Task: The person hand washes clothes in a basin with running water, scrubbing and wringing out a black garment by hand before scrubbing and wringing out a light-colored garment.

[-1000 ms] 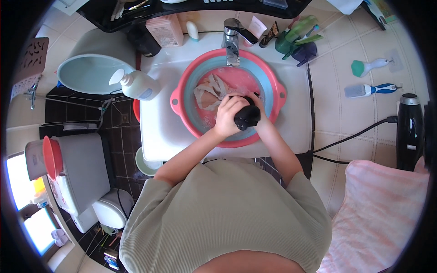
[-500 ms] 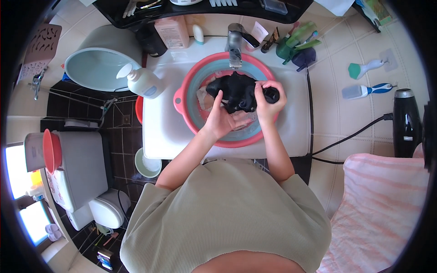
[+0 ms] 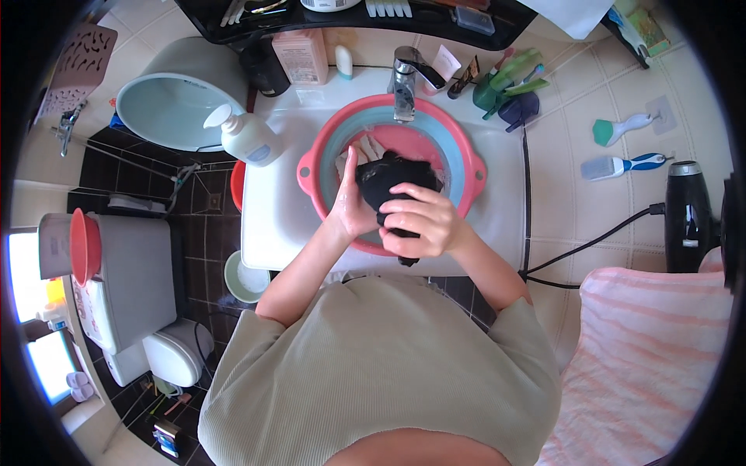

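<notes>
The right hand (image 3: 423, 221) curls its fingers around the black cloth (image 3: 388, 179). The left hand (image 3: 353, 206) is up against the cloth's other side with its thumb raised; the cloth hides its other fingers, so I cannot tell if they grip. I count two hands and one black cloth, which is bunched up over the near part of one pink and blue basin (image 3: 309, 186), with its tail hanging below the right hand.

The pale cloth (image 3: 373, 147) lies in the basin; I cannot tell if it is one piece or more. The work looks only part done: the black cloth is being handled, and the pale cloth is left in there.

The basin sits in one white sink (image 3: 505, 202). Beyond are one pump bottle (image 3: 250, 140) on the left and one tap (image 3: 404, 85).
</notes>
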The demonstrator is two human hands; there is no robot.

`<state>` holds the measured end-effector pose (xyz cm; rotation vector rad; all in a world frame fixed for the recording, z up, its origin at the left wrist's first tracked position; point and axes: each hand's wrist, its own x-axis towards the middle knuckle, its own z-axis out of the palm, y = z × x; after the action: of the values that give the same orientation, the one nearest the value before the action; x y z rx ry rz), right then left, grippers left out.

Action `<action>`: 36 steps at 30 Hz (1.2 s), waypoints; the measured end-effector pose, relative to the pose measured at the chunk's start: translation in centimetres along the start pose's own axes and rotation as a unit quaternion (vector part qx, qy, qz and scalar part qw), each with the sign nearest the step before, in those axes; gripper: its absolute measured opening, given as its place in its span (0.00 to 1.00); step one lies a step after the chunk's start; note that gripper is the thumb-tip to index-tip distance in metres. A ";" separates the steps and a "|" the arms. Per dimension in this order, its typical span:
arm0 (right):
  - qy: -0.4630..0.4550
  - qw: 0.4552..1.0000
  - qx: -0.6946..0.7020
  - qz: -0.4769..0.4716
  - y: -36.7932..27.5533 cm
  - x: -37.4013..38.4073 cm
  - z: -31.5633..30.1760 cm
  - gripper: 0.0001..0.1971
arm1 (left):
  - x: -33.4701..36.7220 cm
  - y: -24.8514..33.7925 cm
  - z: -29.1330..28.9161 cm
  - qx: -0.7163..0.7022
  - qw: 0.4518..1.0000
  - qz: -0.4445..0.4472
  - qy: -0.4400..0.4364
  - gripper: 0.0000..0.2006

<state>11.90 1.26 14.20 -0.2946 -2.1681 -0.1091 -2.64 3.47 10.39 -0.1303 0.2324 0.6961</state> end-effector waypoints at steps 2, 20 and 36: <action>0.023 0.998 0.055 0.015 -0.5 -0.2 0.8 0.06 | 0.6 0.2 -1.7 0.027 0.999 -0.014 0.018 0.35; 0.399 0.837 0.240 0.287 -1.0 -3.1 4.2 0.07 | 2.3 1.1 -1.4 0.105 0.989 0.100 0.028 0.10; 0.355 0.276 0.693 0.564 4.6 -12.8 3.3 0.11 | 5.1 -2.4 -0.8 0.678 0.541 0.480 -0.134 0.11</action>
<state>17.44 4.12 1.69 -0.4661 -0.1027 1.9270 2.58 4.63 8.38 1.7635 0.4995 1.4230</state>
